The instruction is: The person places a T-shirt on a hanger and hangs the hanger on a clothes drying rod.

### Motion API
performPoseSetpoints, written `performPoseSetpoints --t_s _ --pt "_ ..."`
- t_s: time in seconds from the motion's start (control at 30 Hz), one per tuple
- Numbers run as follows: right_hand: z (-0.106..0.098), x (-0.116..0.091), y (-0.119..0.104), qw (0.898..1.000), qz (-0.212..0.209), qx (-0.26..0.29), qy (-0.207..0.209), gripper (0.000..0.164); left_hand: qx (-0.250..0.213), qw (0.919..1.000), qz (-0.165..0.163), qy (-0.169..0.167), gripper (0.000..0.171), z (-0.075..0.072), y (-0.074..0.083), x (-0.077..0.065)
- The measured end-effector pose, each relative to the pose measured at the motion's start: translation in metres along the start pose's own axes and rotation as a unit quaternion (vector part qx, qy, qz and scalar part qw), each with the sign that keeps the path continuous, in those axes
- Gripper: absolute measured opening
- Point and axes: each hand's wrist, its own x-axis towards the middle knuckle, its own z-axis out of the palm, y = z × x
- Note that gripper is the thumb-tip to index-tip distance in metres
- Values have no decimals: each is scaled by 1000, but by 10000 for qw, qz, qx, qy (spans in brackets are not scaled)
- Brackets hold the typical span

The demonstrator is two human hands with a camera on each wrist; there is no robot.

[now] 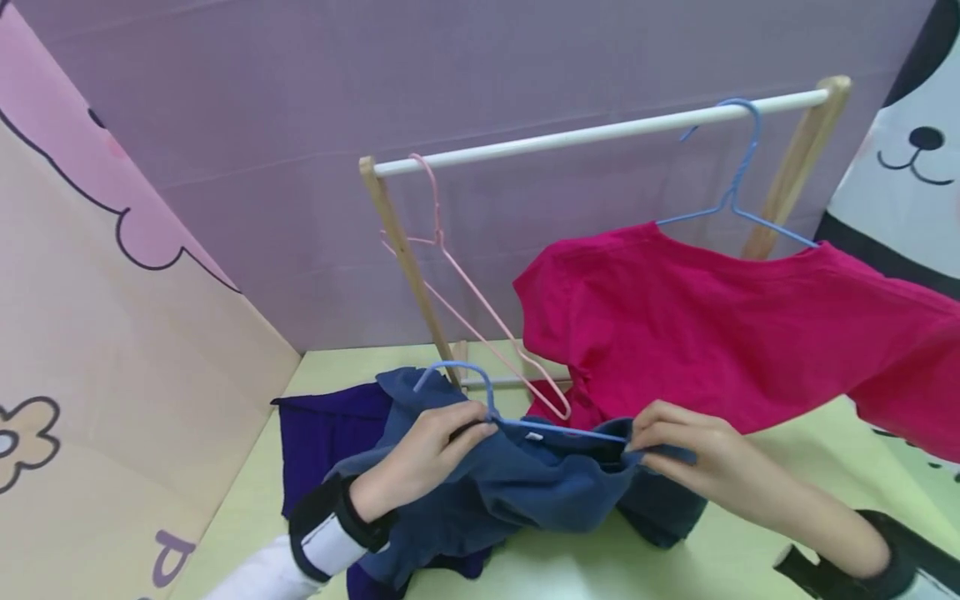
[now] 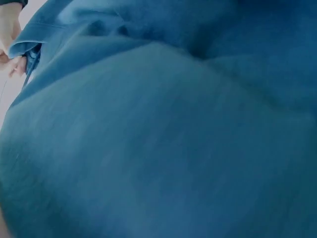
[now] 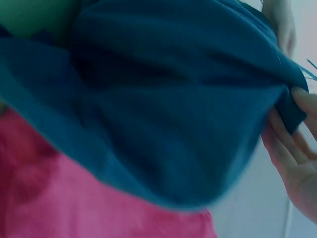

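Note:
A dark blue shirt [image 1: 525,492] hangs bunched between both hands, with a light blue hanger [image 1: 562,430] across its neck opening. The hanger's hook rises free at the left. My left hand [image 1: 423,454] pinches the hanger just below the hook, along with the collar. At the other side my right hand [image 1: 693,450] pinches the collar edge near the hanger's right end; that end is hidden by fingers and cloth. Blue cloth [image 2: 163,139] fills most of the left wrist view. In the right wrist view, fingers and thumb of the right hand [image 3: 297,158] hold the cloth.
A rack with a white rail [image 1: 600,133] and wooden posts stands behind. A pink hanger [image 1: 480,296] hangs at its left, and a magenta shirt [image 1: 712,333] on a blue hanger [image 1: 731,196] at its right. Purple cloth [image 1: 330,442] lies on the pale green table [image 1: 570,567].

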Motion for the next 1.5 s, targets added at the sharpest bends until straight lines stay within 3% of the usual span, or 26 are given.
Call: performPoseSetpoints --t_s 0.07,0.23,0.33,0.43,0.53,0.63,0.9,1.2,1.33,1.5 --pt "6 0 0 9995 236 -17 218 14 55 9998 99 181 12 2 1 1" --pt "10 -5 4 9845 1493 -753 522 47 16 9993 129 352 7 1 3 1" --pt "8 -9 6 9741 2041 -950 199 32 -99 9992 172 359 8 1 3 2" --pt "6 -11 5 9774 2019 -618 33 19 -146 9989 233 369 8 4 3 3" --pt "8 -9 4 9876 1505 -379 225 25 -171 9987 240 410 8 6 5 7" --pt "10 -3 3 9911 1213 -382 393 28 -162 9984 285 457 7 10 8 12" --pt "17 7 -6 9873 1566 -7 272 23 -92 9980 487 394 6 25 16 22" --pt "-4 -13 -11 9726 2205 -734 99 19 -39 9995 192 229 12 27 20 22" --pt "-27 -30 -17 9737 2030 -1033 79 30 -155 9988 218 406 10 24 18 19" --pt "-51 -44 -29 9655 1755 -1920 125 41 -357 9969 471 528 8 17 20 20"
